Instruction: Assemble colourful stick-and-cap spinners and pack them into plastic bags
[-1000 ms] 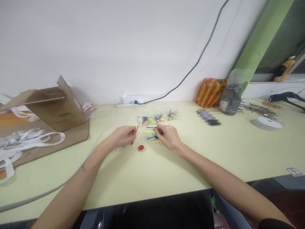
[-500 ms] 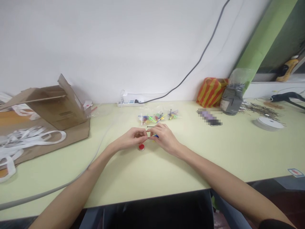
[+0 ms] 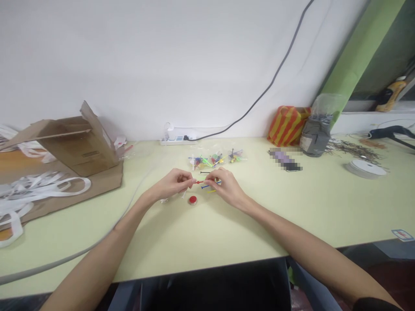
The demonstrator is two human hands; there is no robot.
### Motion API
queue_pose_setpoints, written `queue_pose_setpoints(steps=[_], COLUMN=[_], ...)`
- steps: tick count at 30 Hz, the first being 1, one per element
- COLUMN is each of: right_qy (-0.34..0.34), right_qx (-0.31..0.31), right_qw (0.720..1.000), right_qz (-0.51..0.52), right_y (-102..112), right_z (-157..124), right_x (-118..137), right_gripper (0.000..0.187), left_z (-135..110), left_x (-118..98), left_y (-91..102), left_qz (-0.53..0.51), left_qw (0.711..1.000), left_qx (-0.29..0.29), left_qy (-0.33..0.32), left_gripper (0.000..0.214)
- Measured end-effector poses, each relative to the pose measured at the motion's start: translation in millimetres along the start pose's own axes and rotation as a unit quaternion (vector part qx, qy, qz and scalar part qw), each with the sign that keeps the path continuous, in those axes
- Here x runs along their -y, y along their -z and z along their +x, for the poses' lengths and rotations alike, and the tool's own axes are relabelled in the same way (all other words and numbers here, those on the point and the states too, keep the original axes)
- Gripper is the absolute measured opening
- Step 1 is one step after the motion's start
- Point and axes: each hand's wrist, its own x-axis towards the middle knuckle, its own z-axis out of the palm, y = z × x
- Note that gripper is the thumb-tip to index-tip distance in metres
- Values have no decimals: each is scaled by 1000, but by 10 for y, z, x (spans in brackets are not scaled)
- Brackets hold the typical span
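Note:
A thin red strip (image 3: 198, 182) with a small lump near its middle stretches between my hands, just above the table. The fingertips of my left hand (image 3: 177, 182) pinch one end, and my right hand (image 3: 224, 183) pinches the other. Beneath the right fingers lie a blue stick (image 3: 205, 187) and a yellow stick (image 3: 212, 191), partly covered. A black stick (image 3: 204, 172) lies just beyond them. Nearer to me sits a small round red-topped piece (image 3: 193, 200). A white stick (image 3: 184, 194) shows beside my left hand.
Clear bags of colourful sticks (image 3: 214, 160) lie behind my hands. A power strip (image 3: 175, 140) is against the wall. A cardboard box (image 3: 81, 147) and white straps (image 3: 58, 190) are at left; a striped bag (image 3: 287, 125), blurred phone and white spool (image 3: 366, 167) at right.
My hands have drawn a little apart, the left moving left and slightly up. The red strip now shows between them, and more of the blue and yellow sticks is uncovered.

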Motion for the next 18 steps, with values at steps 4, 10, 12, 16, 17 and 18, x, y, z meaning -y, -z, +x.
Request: queue_pose_setpoints(steps=[4,10,12,16,17,18], right_qy=[-121,-215,-231,-228,-225,-224], right_qx=[30,85,111,163,171,175], right_qw=[978,947,939,928,929,932], right_qz=[164,224,229,246,240,227], right_y=[1,26,26,3,0,-1], right_z=[19,18,9,-12,-17,-20], right_x=[2,63,77,92,101,114], right_gripper=[24,30,29,26,25,24], left_z=[-28,-38,-40,-62,-70,-77], left_x=[21,102,120,129,129,129], left_y=[103,201,228,289,302,313], left_qz=[13,22,29,28,23,20], left_qw=[1000,998,996,988,986,985], left_qx=[8,63,88,148,159,168], left_qy=[18,13,12,35,41,46], left_gripper=[44,44,46,47,46,45])
